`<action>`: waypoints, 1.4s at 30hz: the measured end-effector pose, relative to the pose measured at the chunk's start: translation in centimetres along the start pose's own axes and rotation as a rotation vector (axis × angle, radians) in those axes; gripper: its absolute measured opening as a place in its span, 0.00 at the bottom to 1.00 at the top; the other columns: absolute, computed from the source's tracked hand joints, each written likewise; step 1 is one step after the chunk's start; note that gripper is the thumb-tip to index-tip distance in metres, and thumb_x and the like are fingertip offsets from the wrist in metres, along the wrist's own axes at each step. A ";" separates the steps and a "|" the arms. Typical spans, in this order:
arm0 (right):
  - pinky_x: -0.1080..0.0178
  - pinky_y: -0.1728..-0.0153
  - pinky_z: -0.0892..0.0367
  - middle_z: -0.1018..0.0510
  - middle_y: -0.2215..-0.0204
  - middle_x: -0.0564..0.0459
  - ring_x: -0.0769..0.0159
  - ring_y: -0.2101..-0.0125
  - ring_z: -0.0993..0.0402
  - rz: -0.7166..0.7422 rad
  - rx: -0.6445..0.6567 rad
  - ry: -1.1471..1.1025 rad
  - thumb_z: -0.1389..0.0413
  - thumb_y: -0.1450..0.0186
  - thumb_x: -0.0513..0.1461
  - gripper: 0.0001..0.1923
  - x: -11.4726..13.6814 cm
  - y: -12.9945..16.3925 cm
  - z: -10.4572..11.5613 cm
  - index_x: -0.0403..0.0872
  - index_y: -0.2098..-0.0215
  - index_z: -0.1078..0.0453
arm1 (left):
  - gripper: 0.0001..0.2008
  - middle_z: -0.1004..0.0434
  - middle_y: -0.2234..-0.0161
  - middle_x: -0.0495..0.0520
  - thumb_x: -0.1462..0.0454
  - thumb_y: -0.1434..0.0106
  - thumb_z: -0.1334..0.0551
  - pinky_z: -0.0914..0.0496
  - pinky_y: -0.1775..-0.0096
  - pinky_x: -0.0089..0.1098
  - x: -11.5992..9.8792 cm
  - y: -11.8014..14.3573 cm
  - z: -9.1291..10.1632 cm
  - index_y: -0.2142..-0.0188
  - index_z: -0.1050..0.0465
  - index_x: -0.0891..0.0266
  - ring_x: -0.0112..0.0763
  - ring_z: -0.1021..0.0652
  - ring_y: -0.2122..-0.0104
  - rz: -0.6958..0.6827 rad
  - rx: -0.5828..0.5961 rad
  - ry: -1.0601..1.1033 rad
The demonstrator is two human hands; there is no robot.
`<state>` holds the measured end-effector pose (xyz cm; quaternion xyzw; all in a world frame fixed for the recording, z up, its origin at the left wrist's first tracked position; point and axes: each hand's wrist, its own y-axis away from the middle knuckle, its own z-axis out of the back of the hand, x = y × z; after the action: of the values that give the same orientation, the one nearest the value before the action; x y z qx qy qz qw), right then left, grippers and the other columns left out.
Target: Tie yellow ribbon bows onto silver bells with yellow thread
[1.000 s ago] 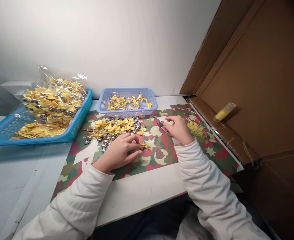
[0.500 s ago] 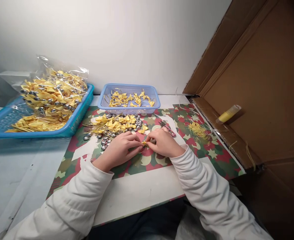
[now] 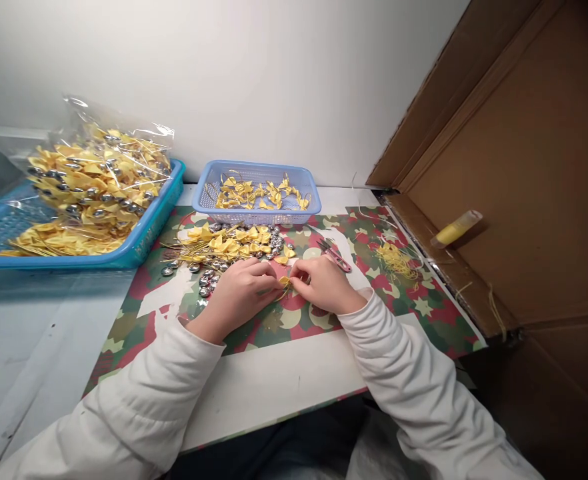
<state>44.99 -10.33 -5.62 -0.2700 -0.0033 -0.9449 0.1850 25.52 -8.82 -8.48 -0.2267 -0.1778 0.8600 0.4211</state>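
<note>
My left hand (image 3: 239,292) and my right hand (image 3: 321,283) meet over the patterned paper mat (image 3: 414,307), both pinching one small yellow ribbon bow (image 3: 285,282) between their fingertips. Just beyond the hands lies a heap of yellow bows and silver beads (image 3: 229,245). Small pink snips (image 3: 335,257) rest on the mat right of the heap, close to my right hand. A tangle of yellow thread (image 3: 397,259) lies further right.
A small blue basket (image 3: 259,215) with several bows stands at the back. A larger blue tray (image 3: 144,240) at the left carries a clear bag of bows and beads (image 3: 94,180). Cardboard panels (image 3: 524,167) wall the right side, with a yellow tube (image 3: 457,228) on the flap.
My right hand left the snips and came left to join my left hand on the yellow bow. The view has drifted slightly.
</note>
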 end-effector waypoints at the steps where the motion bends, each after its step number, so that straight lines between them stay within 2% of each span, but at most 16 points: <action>1: 0.61 0.60 0.41 0.19 0.75 0.55 0.68 0.72 0.27 -0.005 -0.004 0.000 0.44 0.39 0.32 0.06 0.0 0.0 0.0 0.46 0.72 0.28 | 0.12 0.23 0.72 0.51 0.61 0.34 0.41 0.35 0.67 0.32 -0.1 0.0 0.1 0.73 0.23 0.58 0.32 0.28 0.71 -0.004 -0.010 0.012; 3: 0.61 0.61 0.41 0.19 0.74 0.55 0.68 0.72 0.26 -0.012 -0.014 -0.004 0.44 0.39 0.33 0.06 0.0 0.0 -0.1 0.46 0.72 0.27 | 0.08 0.21 0.69 0.52 0.62 0.36 0.41 0.34 0.65 0.33 -0.3 -0.2 0.3 0.68 0.24 0.58 0.33 0.26 0.69 0.015 -0.034 0.057; 6: 0.63 0.63 0.40 0.19 0.74 0.55 0.68 0.73 0.26 -0.021 -0.031 -0.044 0.44 0.39 0.33 0.05 0.0 0.0 -0.2 0.46 0.71 0.27 | 0.07 0.21 0.64 0.54 0.63 0.39 0.40 0.32 0.62 0.33 -0.7 -0.3 0.6 0.62 0.26 0.60 0.35 0.25 0.65 0.168 -0.039 0.179; 9: 0.64 0.66 0.39 0.19 0.75 0.56 0.69 0.74 0.27 -0.030 -0.042 -0.107 0.44 0.39 0.33 0.05 0.0 0.1 -0.3 0.46 0.71 0.27 | 0.10 0.22 0.69 0.50 0.63 0.40 0.39 0.33 0.69 0.29 -0.8 -0.3 0.7 0.58 0.26 0.60 0.30 0.26 0.71 0.332 0.073 0.326; 11: 0.64 0.66 0.39 0.20 0.76 0.56 0.69 0.75 0.27 -0.034 -0.042 -0.131 0.44 0.40 0.32 0.05 0.1 0.2 -0.3 0.46 0.72 0.28 | 0.11 0.23 0.72 0.47 0.62 0.40 0.39 0.36 0.72 0.27 -0.8 -0.3 0.5 0.58 0.25 0.59 0.28 0.28 0.75 0.371 0.138 0.386; 16: 0.65 0.67 0.39 0.21 0.77 0.55 0.69 0.75 0.28 -0.017 -0.034 -0.114 0.44 0.40 0.31 0.06 0.2 0.1 -0.1 0.46 0.73 0.29 | 0.09 0.25 0.76 0.47 0.60 0.38 0.40 0.39 0.73 0.27 -0.9 -0.5 0.1 0.69 0.24 0.61 0.27 0.30 0.77 0.404 0.129 0.371; 24: 0.63 0.62 0.38 0.21 0.73 0.54 0.65 0.69 0.26 0.069 -0.164 -0.113 0.44 0.40 0.32 0.05 -0.5 -0.1 0.2 0.46 0.73 0.29 | 0.08 0.26 0.78 0.47 0.61 0.40 0.39 0.40 0.74 0.27 -1.0 -0.5 0.2 0.72 0.26 0.61 0.26 0.31 0.78 0.427 0.119 0.371; 29: 0.63 0.62 0.37 0.21 0.73 0.54 0.65 0.70 0.26 0.085 -0.185 -0.124 0.44 0.39 0.33 0.06 -0.5 0.0 0.3 0.46 0.73 0.29 | 0.06 0.26 0.77 0.47 0.62 0.40 0.40 0.37 0.71 0.28 -1.1 -0.6 0.3 0.69 0.25 0.60 0.28 0.29 0.77 0.417 0.113 0.375; 32: 0.63 0.62 0.38 0.20 0.73 0.54 0.65 0.70 0.26 0.092 -0.150 -0.102 0.44 0.39 0.33 0.05 -0.5 0.0 0.2 0.46 0.73 0.28 | 0.08 0.23 0.70 0.50 0.62 0.40 0.40 0.33 0.66 0.31 -1.1 -0.6 0.3 0.63 0.24 0.60 0.32 0.25 0.70 0.375 0.080 0.366; 35: 0.62 0.61 0.39 0.20 0.72 0.55 0.65 0.69 0.26 0.096 -0.120 -0.088 0.44 0.40 0.32 0.05 -0.4 0.0 0.0 0.46 0.71 0.28 | 0.09 0.24 0.67 0.52 0.63 0.40 0.40 0.32 0.62 0.33 -1.1 -0.6 0.4 0.61 0.24 0.60 0.36 0.25 0.64 0.337 0.070 0.365; 42: 0.62 0.60 0.42 0.20 0.73 0.55 0.66 0.69 0.27 0.096 -0.127 -0.074 0.43 0.39 0.33 0.06 -0.4 -0.1 -0.2 0.47 0.73 0.28 | 0.09 0.27 0.69 0.51 0.60 0.40 0.39 0.33 0.63 0.34 -1.1 -0.8 0.0 0.63 0.23 0.60 0.34 0.25 0.66 0.357 0.076 0.393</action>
<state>45.20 -10.16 -5.97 -0.3155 0.0628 -0.9227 0.2124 26.63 -9.30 -7.84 -0.4013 -0.0173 0.8662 0.2972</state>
